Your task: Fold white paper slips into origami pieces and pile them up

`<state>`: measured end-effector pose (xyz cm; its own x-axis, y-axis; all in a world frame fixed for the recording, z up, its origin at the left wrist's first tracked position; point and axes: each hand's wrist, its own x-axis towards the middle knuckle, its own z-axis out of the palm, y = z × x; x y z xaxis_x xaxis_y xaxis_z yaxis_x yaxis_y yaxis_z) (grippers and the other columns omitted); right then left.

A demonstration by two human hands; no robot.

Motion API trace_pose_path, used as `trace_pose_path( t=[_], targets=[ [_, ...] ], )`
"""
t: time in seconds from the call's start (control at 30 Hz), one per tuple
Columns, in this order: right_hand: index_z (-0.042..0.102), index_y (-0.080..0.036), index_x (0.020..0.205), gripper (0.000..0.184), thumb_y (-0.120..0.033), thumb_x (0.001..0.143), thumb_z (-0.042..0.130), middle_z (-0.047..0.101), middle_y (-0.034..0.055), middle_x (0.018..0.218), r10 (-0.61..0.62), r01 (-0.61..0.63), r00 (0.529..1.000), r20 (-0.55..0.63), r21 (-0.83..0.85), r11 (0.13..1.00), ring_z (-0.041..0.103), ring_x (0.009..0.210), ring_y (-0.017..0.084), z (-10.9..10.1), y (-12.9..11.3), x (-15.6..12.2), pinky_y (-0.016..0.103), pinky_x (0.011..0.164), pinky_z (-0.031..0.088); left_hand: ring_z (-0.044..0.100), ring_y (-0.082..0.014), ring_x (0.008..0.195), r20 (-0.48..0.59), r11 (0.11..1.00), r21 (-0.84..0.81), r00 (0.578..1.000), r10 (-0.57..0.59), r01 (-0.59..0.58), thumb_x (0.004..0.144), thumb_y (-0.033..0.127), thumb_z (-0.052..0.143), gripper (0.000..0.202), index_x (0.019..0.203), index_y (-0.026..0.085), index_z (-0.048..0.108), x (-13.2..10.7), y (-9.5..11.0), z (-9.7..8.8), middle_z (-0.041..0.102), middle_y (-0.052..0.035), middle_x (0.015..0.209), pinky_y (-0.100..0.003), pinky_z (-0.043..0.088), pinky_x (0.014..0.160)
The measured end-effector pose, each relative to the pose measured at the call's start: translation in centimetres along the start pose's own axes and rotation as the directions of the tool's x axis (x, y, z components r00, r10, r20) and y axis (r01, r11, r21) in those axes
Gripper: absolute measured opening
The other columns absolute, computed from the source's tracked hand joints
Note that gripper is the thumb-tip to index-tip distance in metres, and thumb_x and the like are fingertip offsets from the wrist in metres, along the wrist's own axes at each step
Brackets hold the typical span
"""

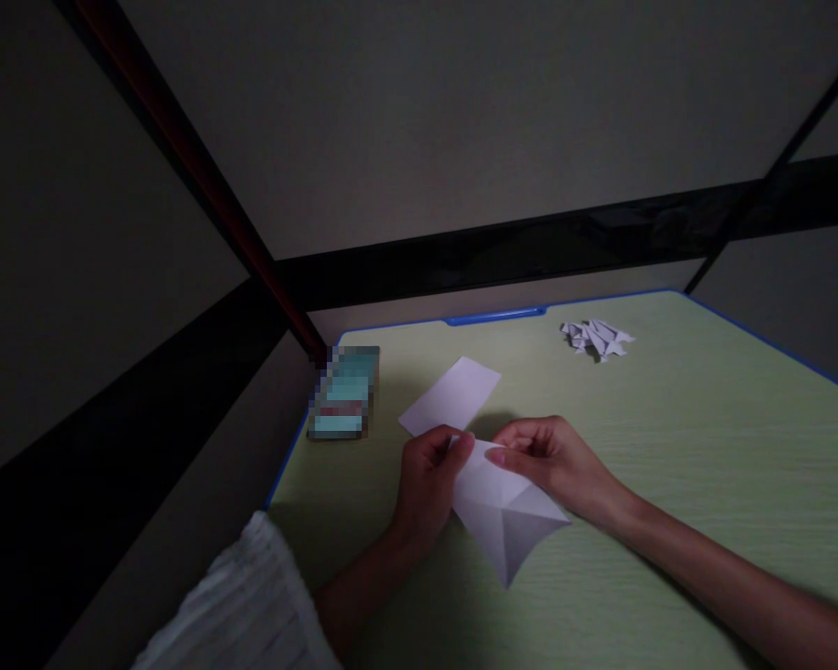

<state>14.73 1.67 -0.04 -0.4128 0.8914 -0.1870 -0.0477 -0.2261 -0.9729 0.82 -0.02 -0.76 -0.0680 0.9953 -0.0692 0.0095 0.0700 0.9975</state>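
Observation:
Both my hands hold a partly folded white paper just above the green table. My left hand pinches its upper left edge with curled fingers. My right hand pinches the top edge from the right, thumb and fingers pressed together. The paper shows diagonal creases and ends in a point toward me. A flat white rectangular sheet lies on the table just behind my hands.
A finished folded white paper figure lies at the table's far edge. A blurred teal card-like object rests at the far left corner. The table has a blue rim. Dark beams and walls surround it.

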Motion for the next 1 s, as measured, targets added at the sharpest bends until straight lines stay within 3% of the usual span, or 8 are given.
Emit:
trace_pose_path(
  t=[0.13,0.37,0.63,0.8,1.0],
  targets=[
    [0.054,-0.013,0.058,0.026,-0.036,0.058,0.065,0.051,-0.0032,0.049,-0.049,0.050,0.999,0.021,-0.077,0.996,0.041,0.042,0.005,0.1,0.1,0.0,0.018,0.039,0.028,0.025,-0.0055,0.044,0.015,0.997,0.061,0.999,0.049,-0.049,0.066,0.037,0.049,0.032,0.046,0.015,0.038,0.0,-0.1,0.0,0.030,0.0056,0.045,-0.019,0.019,0.040],
    [0.041,-0.016,0.053,0.029,-0.035,0.073,0.050,0.029,-0.0065,0.048,-0.179,0.225,0.968,0.177,-0.285,0.932,0.025,0.044,0.005,0.1,0.5,-0.4,0.018,0.038,0.019,0.026,-0.0066,0.046,0.212,0.955,0.238,0.969,0.128,-0.178,0.071,0.031,0.045,0.031,0.046,0.016,0.036,-0.3,-0.4,0.0,0.028,0.0054,0.045,-0.020,0.019,0.042],
    [0.040,-0.016,0.051,0.029,-0.032,0.074,0.046,0.029,-0.0049,0.049,-0.119,0.185,0.972,0.201,-0.351,0.918,0.025,0.047,0.007,0.0,0.1,-0.6,0.020,0.040,0.018,0.027,-0.0069,0.046,0.274,0.909,0.328,0.947,0.169,-0.257,0.074,0.027,0.041,0.030,0.047,0.015,0.036,-1.0,0.1,-0.1,0.028,0.0051,0.046,-0.021,0.019,0.044],
    [0.040,-0.016,0.050,0.033,-0.036,0.075,0.048,0.027,-0.0054,0.048,-0.163,0.219,0.973,0.166,-0.413,0.884,0.025,0.045,0.007,0.1,-0.1,-0.7,0.020,0.040,0.018,0.028,-0.0066,0.046,0.208,0.872,0.380,0.947,0.244,-0.308,0.073,0.024,0.043,0.031,0.045,0.015,0.035,-1.2,0.2,-0.1,0.027,0.0053,0.044,-0.020,0.020,0.044],
    [0.046,-0.015,0.056,0.031,-0.041,0.072,0.050,0.036,-0.0043,0.048,-0.171,0.202,0.978,0.115,-0.367,0.908,0.031,0.045,0.007,0.1,0.0,-0.5,0.020,0.041,0.022,0.032,-0.0062,0.044,0.106,0.884,0.371,0.958,0.265,-0.285,0.072,0.023,0.046,0.026,0.048,0.013,0.049,-1.0,0.2,0.0,0.037,0.0049,0.044,-0.018,0.023,0.042]
  ],
)
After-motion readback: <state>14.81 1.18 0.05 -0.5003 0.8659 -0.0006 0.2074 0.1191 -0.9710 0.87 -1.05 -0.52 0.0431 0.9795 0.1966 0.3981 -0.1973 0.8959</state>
